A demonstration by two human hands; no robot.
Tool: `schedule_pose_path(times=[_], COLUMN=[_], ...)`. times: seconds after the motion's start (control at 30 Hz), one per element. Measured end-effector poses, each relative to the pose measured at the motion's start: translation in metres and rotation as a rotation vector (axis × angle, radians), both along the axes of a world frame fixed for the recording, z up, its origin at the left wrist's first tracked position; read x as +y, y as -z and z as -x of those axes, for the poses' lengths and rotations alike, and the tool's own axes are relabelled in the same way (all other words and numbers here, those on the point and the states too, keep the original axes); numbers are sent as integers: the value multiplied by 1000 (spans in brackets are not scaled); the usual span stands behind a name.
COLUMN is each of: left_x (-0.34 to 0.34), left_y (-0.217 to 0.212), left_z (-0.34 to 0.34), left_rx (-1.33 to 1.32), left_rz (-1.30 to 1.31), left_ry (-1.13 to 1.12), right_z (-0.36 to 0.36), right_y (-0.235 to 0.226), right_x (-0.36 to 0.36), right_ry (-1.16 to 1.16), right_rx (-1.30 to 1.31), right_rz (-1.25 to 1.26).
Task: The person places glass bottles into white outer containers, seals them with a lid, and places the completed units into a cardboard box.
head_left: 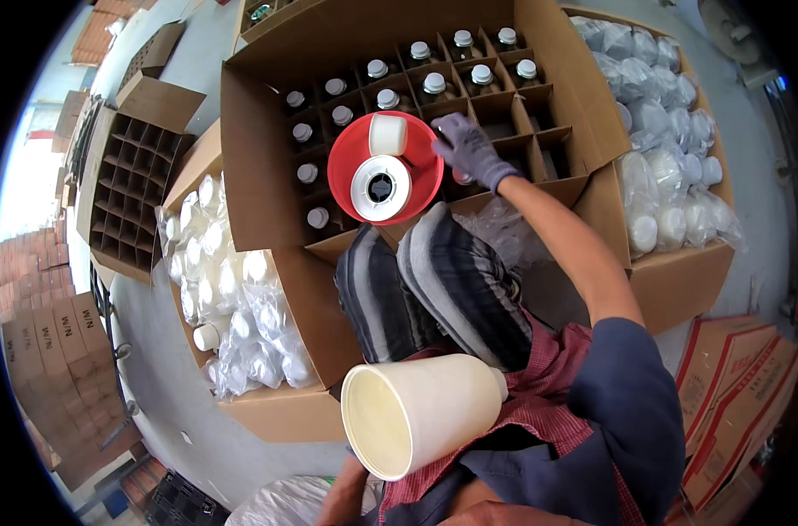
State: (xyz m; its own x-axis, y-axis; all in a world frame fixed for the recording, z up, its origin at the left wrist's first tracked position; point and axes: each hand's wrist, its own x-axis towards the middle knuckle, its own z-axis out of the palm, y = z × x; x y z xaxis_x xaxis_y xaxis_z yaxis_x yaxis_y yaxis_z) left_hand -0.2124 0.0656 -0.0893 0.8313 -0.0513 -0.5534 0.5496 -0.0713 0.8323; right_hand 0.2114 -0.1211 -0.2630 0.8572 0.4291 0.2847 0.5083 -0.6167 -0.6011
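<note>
My right hand, in a grey-purple glove, reaches over the divided carton, its curled fingers at the right rim of a red bowl. What they grip, if anything, is hidden. The bowl holds a white cup and a white ring-shaped piece with a dark centre. Around it, bottles with white caps stand upright in cardboard compartments. A large cream tapered container lies on its side against my lap. Below its wide end shows my left forearm; the left fingers are hidden.
On the left, an open carton holds bagged white bottles. Another carton at the right holds more bagged bottles. Farther left stand a divided carton and stacked boxes. Flattened cartons lean at lower right.
</note>
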Motion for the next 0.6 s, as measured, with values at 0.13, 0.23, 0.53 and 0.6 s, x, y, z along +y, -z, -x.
schedule_pose_path(times=[0.13, 0.23, 0.53, 0.6], left_x=[26, 58, 37, 30], left_y=[2, 3, -57, -59], left_z=[-34, -60, -135, -157], left_rx=[327, 142, -896, -801], left_rz=[417, 224, -726, -632], left_ry=[-102, 297, 249, 113], right_z=[-41, -59, -58, -55], right_y=[19, 19, 14, -7], right_x=[0, 20, 2, -20], right_ry=[26, -270, -121, -109], right_rx=[70, 70, -44, -222], right_rz=[386, 784, 650, 489])
